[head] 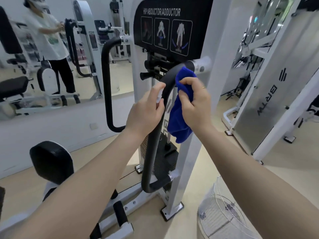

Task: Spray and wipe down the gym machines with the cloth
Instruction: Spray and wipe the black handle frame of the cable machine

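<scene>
Blue cloth (181,107) is bunched in the right hand (195,104), fingers and thumb curled round its upper half while the loose end hangs below the palm. Above the fingers the cloth's top fold presses against the curved black padded handle bar (155,135) of the hip abductor/adductor machine (189,152), near where the bar meets its chrome end. Just beside this grip, across the bar, the left hand (146,109) curls round a small white spray bottle (159,96), mostly hidden by the fingers, forefinger on top. Directly above both hands sits the black instruction panel (172,28) with its three figures. Beyond the left hand a second black bar (106,80) loops down in front of a wall mirror (51,57). Below the right forearm stands a white wire fan guard (219,209).
</scene>
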Tool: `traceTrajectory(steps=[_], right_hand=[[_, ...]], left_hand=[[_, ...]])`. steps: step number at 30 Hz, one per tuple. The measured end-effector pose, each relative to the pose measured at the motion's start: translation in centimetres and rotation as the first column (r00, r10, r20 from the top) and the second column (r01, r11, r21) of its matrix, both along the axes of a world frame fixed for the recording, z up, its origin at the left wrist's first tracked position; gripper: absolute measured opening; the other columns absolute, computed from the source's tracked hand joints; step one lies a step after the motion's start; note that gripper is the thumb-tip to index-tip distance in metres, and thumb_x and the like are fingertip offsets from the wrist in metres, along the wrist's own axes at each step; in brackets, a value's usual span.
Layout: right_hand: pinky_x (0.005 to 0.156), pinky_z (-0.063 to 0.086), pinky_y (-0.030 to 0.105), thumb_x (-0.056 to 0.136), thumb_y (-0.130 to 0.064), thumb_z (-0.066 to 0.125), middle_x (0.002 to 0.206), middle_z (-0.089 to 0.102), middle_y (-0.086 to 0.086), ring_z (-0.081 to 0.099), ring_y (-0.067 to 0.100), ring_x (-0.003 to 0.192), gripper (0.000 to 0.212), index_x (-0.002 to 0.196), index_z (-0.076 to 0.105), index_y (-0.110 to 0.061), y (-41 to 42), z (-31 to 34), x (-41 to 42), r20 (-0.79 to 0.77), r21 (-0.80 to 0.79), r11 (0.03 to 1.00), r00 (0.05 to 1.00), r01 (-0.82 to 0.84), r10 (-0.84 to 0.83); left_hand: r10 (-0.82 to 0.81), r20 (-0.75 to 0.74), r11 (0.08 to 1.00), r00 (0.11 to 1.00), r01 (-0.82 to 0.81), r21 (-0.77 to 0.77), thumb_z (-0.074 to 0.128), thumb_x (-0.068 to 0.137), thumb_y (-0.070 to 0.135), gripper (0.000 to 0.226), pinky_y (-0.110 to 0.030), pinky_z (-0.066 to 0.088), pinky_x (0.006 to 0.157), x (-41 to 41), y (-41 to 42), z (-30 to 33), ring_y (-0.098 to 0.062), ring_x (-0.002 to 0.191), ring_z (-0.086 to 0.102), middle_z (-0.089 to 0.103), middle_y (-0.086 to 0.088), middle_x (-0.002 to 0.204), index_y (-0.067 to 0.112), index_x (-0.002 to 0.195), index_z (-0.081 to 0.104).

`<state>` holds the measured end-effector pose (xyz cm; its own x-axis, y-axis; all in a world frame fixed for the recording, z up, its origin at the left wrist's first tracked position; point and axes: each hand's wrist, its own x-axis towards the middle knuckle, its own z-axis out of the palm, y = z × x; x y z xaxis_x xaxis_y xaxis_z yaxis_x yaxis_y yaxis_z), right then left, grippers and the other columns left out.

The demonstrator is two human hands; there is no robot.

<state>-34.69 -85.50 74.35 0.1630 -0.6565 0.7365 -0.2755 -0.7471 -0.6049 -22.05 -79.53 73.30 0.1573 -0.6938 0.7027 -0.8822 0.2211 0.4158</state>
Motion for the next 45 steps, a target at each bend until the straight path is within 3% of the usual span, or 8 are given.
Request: traceTrajectory(steps=[22, 26, 29, 32, 35, 38, 42, 45], right_hand=[[0.07, 0.035, 0.002, 0.086, -0.004, 0.051, 0.099, 0.058, 0.01, 0.047, 0.001, 0.076, 0.021, 0.105, 0.058, -0.006, -1.0, -1.5, 0.0, 0.012, -0.011, 0.993, 0.993, -0.119, 0.119], [0.063, 0.039, 0.018, 0.089, -0.01, 0.05, 0.103, 0.056, 0.013, 0.049, 0.015, 0.075, 0.023, 0.109, 0.06, -0.004, -0.9, -0.7, 0.4, -0.051, -0.176, 0.984, 0.998, 0.014, -0.023], [0.055, 0.044, 0.027, 0.089, -0.013, 0.052, 0.096, 0.06, 0.015, 0.057, 0.025, 0.071, 0.022, 0.105, 0.065, -0.006, -1.5, 1.8, 1.4, -0.064, -0.385, 0.916, 0.986, 0.116, -0.152], [0.048, 0.043, 0.027, 0.085, -0.009, 0.059, 0.086, 0.06, 0.014, 0.054, 0.029, 0.063, 0.014, 0.096, 0.067, -0.005, -1.5, 2.2, 2.6, -0.202, -0.508, 0.852, 0.943, 0.129, -0.263], [0.051, 0.043, 0.033, 0.081, -0.008, 0.065, 0.088, 0.058, 0.015, 0.053, 0.031, 0.066, 0.013, 0.094, 0.063, -0.007, -0.3, -1.8, 2.9, -0.457, -0.409, 0.912, 0.869, -0.017, -0.189], [0.049, 0.041, 0.029, 0.065, -0.005, 0.077, 0.088, 0.058, 0.013, 0.052, 0.025, 0.06, 0.031, 0.094, 0.066, -0.007, 0.3, -5.2, 2.1, -0.663, -0.537, 0.811, 0.711, -0.231, -0.236], [0.051, 0.024, 0.026, 0.074, -0.005, 0.07, 0.079, 0.057, 0.011, 0.047, 0.024, 0.055, 0.02, 0.093, 0.068, -0.009, -1.1, -0.2, 2.0, -0.433, -0.704, 0.71, 0.786, 0.01, -0.441], [0.044, 0.034, 0.026, 0.08, -0.004, 0.063, 0.074, 0.056, 0.01, 0.045, 0.023, 0.052, 0.008, 0.086, 0.067, -0.007, -1.9, 2.2, 2.6, -0.283, -0.674, 0.717, 0.833, 0.18, -0.475]], left_hand=[[0.232, -0.042, 0.963, 0.972, -0.223, 0.154, 0.046, 0.095, 0.014, 0.041, -0.027, 0.035, 0.058, -0.9, 0.8, -2.3, -0.021, 0.068, 0.052, 0.055, -0.005, 0.087, 0.016, 0.135, 0.038], [0.26, -0.12, 0.954, 0.958, -0.236, 0.183, 0.047, 0.094, 0.018, 0.063, -0.025, 0.036, 0.062, -0.4, 1.2, -2.6, -0.016, 0.076, 0.05, 0.054, -0.008, 0.125, 0.026, 0.148, 0.016], [0.279, -0.201, 0.951, 0.939, -0.24, 0.195, 0.049, 0.094, 0.021, 0.055, -0.022, 0.035, 0.069, 0.3, 1.1, -3.4, -0.018, 0.084, 0.052, 0.053, -0.007, 0.126, 0.021, 0.144, 0.026], [0.23, -0.24, 0.969, 0.943, -0.199, 0.145, 0.051, 0.093, 0.02, 0.035, -0.018, 0.032, 0.064, 1.4, 0.8, -4.5, -0.021, 0.077, 0.051, 0.059, -0.007, 0.109, 0.011, 0.126, 0.048], [0.152, -0.32, 0.985, 0.935, -0.115, 0.131, 0.056, 0.088, 0.019, 0.027, -0.028, 0.049, 0.065, 1.7, 0.9, -5.1, -0.025, 0.069, 0.056, 0.062, -0.002, 0.092, 0.012, 0.113, 0.053], [0.122, -0.346, 0.984, 0.93, -0.068, 0.165, 0.062, 0.085, 0.012, 0.029, -0.013, 0.045, 0.057, 1.7, 1.5, -5.6, -0.009, 0.063, 0.055, 0.055, 0.007, 0.075, 0.015, 0.112, 0.052], [0.108, -0.454, 0.987, 0.885, -0.04, 0.157, 0.059, 0.087, 0.009, 0.026, -0.034, 0.05, 0.056, 2.3, 2.1, -5.7, -0.009, 0.05, 0.051, 0.057, 0.002, 0.071, 0.019, 0.11, 0.052], [0.081, -0.476, 0.992, 0.876, -0.024, 0.125, 0.059, 0.088, 0.01, 0.024, -0.042, 0.052, 0.058, 2.1, 2.1, -5.2, -0.027, 0.058, 0.055, 0.06, -0.013, 0.078, 0.022, 0.108, 0.051]])
